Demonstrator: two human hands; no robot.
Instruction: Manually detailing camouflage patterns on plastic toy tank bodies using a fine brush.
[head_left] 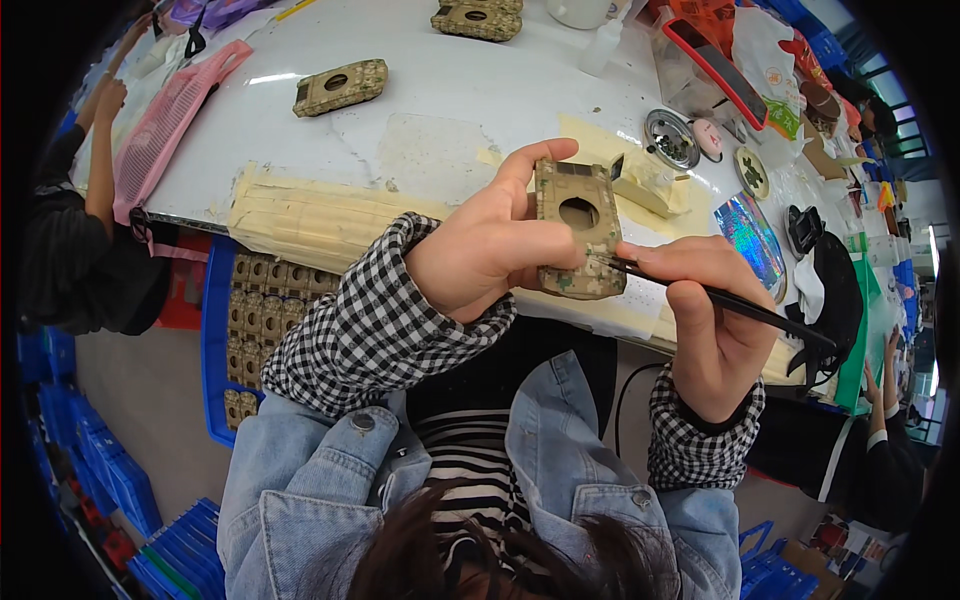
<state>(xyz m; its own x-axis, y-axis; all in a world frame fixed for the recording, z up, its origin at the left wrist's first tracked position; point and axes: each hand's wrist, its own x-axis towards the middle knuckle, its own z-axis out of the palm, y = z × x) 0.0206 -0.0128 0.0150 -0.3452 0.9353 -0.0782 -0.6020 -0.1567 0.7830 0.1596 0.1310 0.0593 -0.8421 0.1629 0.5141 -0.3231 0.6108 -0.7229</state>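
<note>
Toy tank hull (pixel 590 238) was held over a white table (pixel 265 125)

The left hand (pixel 475 250) gripped the camouflaged hull; the right hand (pixel 715 310) pinched black tweezers (pixel 762 312), tips at its surface. A white bag (pixel 762 48) bore coloured printing. Cream tape (pixel 320 215) lined the table's edge; a blue tray (pixel 214 340) of similar hulls (pixel 265 310) sat below, near a co-worker (pixel 75 240).

Two-handed grip observed.
Left hand (pixel 478 252) is curled, thumb (pixel 540 246) extended rightward; right hand (pixel 715 312) is held pinched.
</note>
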